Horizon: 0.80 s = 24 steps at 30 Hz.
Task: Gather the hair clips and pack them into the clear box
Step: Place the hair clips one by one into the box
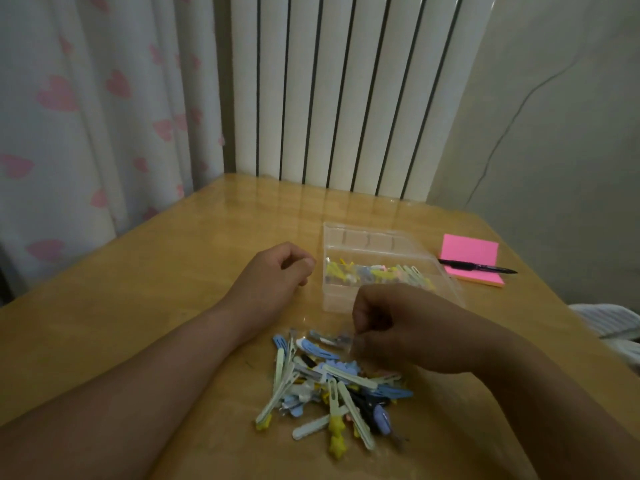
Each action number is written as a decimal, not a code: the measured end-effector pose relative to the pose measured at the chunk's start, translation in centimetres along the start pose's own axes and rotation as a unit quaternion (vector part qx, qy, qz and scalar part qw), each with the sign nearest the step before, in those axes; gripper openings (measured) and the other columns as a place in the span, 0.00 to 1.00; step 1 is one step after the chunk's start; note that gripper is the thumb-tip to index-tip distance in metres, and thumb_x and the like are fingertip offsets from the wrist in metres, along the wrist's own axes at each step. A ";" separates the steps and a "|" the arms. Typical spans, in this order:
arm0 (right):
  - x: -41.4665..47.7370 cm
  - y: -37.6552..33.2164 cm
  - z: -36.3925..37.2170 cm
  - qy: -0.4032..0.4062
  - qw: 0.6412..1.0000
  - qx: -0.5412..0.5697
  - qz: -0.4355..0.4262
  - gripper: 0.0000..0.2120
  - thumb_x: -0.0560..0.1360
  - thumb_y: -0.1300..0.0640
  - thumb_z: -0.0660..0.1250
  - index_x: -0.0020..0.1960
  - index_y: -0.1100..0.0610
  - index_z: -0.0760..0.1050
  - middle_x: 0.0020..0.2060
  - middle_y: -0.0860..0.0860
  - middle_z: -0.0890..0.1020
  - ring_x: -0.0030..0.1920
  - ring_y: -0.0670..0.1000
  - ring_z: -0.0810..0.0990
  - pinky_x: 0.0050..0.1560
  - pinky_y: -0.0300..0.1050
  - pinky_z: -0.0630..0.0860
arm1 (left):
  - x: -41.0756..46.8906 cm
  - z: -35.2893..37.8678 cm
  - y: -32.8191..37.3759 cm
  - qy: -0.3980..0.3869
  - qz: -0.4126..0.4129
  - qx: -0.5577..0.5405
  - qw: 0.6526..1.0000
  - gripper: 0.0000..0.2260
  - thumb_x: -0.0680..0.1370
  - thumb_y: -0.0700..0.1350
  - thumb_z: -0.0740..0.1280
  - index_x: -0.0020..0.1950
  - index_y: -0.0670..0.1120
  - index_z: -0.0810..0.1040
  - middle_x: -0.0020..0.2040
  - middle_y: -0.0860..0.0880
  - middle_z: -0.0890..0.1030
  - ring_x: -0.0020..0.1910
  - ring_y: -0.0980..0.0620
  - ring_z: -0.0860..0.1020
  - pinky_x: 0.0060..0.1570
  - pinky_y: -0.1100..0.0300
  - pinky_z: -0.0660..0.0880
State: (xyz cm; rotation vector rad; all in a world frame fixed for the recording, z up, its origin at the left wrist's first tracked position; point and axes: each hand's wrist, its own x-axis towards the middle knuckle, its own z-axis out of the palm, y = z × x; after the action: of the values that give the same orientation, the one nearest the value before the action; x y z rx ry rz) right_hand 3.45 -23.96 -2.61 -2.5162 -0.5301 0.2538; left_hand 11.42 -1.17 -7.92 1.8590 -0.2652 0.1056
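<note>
Behind the tabletop (156,289), at twelve o'clock, we see a white ribbed radiator (346,98), and at ten o'clock a pale curtain (86,116) printed with pink hearts. Both forearms reach in from six o'clock across the wood.

Our left hand (273,275) rests on the tabletop at nine o'clock of the clear box (346,233), close beside it but apart; its grip is curled into a fist around nothing we can see. Our right hand (408,327) hangs, blurred, over the box's near edge and the far edge of the loose pile. Its fingers are curled down and the tips meet a grey clip (329,339), but we cannot tell whether the grip has that clip pinched.

Most of the hair clips (332,386) lie heaped on the tabletop at six o'clock of the box: pale green, blue, yellow and black ones, crossing each other. A smaller batch (377,273) already lies inside the box.

At three o'clock of the box sits a pink sticky pad (467,251), with a dark pen (478,266) lying across its near edge.
</note>
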 end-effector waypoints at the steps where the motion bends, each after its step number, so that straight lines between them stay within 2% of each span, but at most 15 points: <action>1: -0.1 0.1 -0.3 0.012 0.999 0.031 -0.002 0.07 0.78 0.57 0.73 0.50 0.45 0.79 0.43 0.51 0.84 0.42 0.51 0.83 0.43 0.48 0.82 | 0.0 0.1 0.1 -0.001 0.000 0.001 1.000 0.06 0.83 0.50 0.68 0.52 0.51 0.84 0.47 0.47 0.86 0.50 0.46 0.82 0.56 0.48 0.78; 3: -0.2 0.3 -0.9 0.044 0.996 0.076 -0.008 0.10 0.80 0.59 0.71 0.55 0.44 0.81 0.43 0.52 0.84 0.42 0.53 0.83 0.41 0.43 0.82 | 0.0 0.1 0.1 -0.004 0.001 0.002 1.000 0.06 0.83 0.50 0.68 0.52 0.50 0.84 0.47 0.47 0.85 0.51 0.46 0.82 0.54 0.51 0.78; 6: -0.1 0.6 -1.2 0.130 0.987 0.097 0.002 0.09 0.81 0.58 0.71 0.55 0.44 0.82 0.42 0.49 0.84 0.40 0.50 0.83 0.40 0.40 0.81 | -0.1 0.1 0.2 -0.010 0.010 0.003 1.000 0.06 0.83 0.49 0.68 0.52 0.50 0.83 0.46 0.48 0.85 0.50 0.47 0.82 0.51 0.54 0.77; 12: 1.4 0.5 -1.2 0.220 0.971 0.078 0.051 0.06 0.79 0.56 0.73 0.53 0.46 0.80 0.39 0.48 0.85 0.38 0.49 0.83 0.38 0.49 0.80 | -0.1 0.1 0.1 -0.028 0.023 0.010 0.999 0.06 0.84 0.50 0.67 0.53 0.50 0.83 0.47 0.49 0.84 0.49 0.48 0.81 0.51 0.53 0.78; 14: 2.0 -0.3 -1.7 0.229 0.971 0.043 0.061 0.06 0.79 0.54 0.73 0.53 0.45 0.79 0.41 0.48 0.85 0.39 0.52 0.83 0.40 0.51 0.81 | -0.1 0.2 0.1 -0.035 0.033 0.021 0.999 0.06 0.84 0.50 0.67 0.54 0.51 0.82 0.47 0.51 0.83 0.48 0.52 0.81 0.50 0.55 0.77; 18: 3.8 -1.5 -2.3 0.226 0.970 0.000 0.090 0.05 0.78 0.51 0.75 0.51 0.48 0.80 0.42 0.47 0.86 0.41 0.50 0.84 0.42 0.49 0.82 | -0.2 0.5 -0.1 -0.068 0.048 0.032 0.996 0.09 0.83 0.53 0.69 0.61 0.54 0.81 0.48 0.53 0.82 0.47 0.55 0.80 0.48 0.58 0.76; 21: 5.2 -1.5 -1.9 0.208 0.970 0.028 0.124 0.05 0.77 0.53 0.76 0.50 0.52 0.81 0.42 0.50 0.87 0.41 0.51 0.84 0.39 0.47 0.79 | -0.2 0.6 -0.1 -0.081 0.053 0.035 0.995 0.11 0.83 0.53 0.69 0.65 0.54 0.79 0.45 0.54 0.80 0.44 0.54 0.80 0.46 0.55 0.77; 24: 5.8 -0.9 -1.3 0.212 0.962 0.082 0.149 0.04 0.78 0.56 0.75 0.49 0.56 0.81 0.42 0.52 0.87 0.40 0.50 0.83 0.36 0.42 0.75 | -0.1 0.6 -0.2 -0.077 0.052 0.037 0.995 0.11 0.83 0.53 0.68 0.65 0.54 0.79 0.46 0.54 0.80 0.46 0.50 0.81 0.47 0.52 0.78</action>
State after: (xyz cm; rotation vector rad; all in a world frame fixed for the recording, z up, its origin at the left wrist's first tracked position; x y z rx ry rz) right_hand 8.76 -21.43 -1.39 -2.3802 0.0415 -0.1300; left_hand 11.33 -1.70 -8.35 1.9302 -0.4703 0.0431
